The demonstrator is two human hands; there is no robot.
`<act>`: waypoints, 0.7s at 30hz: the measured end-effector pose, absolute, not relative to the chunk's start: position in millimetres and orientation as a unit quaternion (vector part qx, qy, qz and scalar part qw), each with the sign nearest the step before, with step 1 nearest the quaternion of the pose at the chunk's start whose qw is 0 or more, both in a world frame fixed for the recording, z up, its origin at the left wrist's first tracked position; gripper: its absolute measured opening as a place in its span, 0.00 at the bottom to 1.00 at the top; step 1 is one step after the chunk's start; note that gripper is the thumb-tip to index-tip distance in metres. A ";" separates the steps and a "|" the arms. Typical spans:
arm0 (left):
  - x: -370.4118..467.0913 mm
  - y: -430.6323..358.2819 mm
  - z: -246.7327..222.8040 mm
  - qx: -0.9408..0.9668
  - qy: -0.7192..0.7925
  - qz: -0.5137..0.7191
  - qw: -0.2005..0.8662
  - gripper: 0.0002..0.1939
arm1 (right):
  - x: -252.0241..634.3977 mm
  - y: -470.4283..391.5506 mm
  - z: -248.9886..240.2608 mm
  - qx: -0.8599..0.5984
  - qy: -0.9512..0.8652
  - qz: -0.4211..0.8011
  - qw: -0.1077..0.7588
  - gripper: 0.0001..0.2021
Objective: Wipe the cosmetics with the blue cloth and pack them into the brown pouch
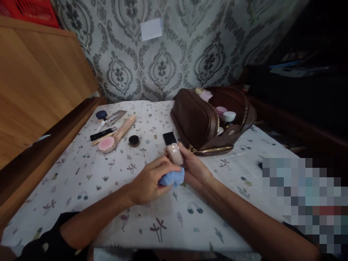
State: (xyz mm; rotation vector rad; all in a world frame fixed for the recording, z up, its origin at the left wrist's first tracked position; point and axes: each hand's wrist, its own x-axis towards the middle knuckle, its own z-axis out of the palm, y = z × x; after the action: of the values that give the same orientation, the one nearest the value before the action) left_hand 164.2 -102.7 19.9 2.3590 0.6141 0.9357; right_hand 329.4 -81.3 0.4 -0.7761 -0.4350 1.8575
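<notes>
My right hand [194,166] is closed around a foundation bottle [174,153] with a square black cap, tilted with its cap away from me. My left hand [150,179] grips a bunched blue cloth [172,177] just below the bottle's base. Beyond my right hand sits an open brown bag [191,121] holding jars, one with a white lid [229,116]. Left of the bottle, a small round black item [133,140] lies on the patterned cloth. Farther left are a pink round compact [106,144], a beige tube [125,128], a silver tube [115,117] and a black tube [101,134].
The patterned white tablecloth [114,206] covers the table. A wooden cabinet [46,76] rises at the left, with a red basket [35,11] on top. Patterned wallpaper stands behind the table. Dark items and a pixelated patch fill the right side.
</notes>
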 end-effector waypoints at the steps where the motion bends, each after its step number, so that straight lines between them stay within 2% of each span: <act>1: 163.7 -101.4 20.6 0.859 0.245 0.359 0.271 0.16 | 329.2 -81.5 1.5 -0.322 -0.178 0.779 0.507 0.15; 6: 160.2 -89.8 20.9 0.738 0.422 0.438 0.293 0.13 | 324.8 -84.4 2.6 -0.306 -0.181 0.771 0.529 0.08; 13: 164.9 -96.4 17.5 0.830 0.332 0.347 0.282 0.15 | 332.8 -81.4 -1.2 -0.314 -0.166 0.774 0.524 0.10; 17: 168.4 -100.2 16.4 0.804 0.358 0.325 0.346 0.16 | 337.1 -78.5 1.6 -0.326 -0.171 0.763 0.531 0.14; 21: 168.6 -96.1 11.9 0.723 0.395 0.311 0.473 0.17 | 337.0 -76.1 1.4 -0.323 -0.182 0.743 0.557 0.16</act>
State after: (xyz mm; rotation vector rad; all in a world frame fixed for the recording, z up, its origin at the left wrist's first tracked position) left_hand 168.6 -96.1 11.9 1.7689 0.9677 0.7610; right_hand 337.0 -76.1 1.4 -0.7614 -0.4292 1.7542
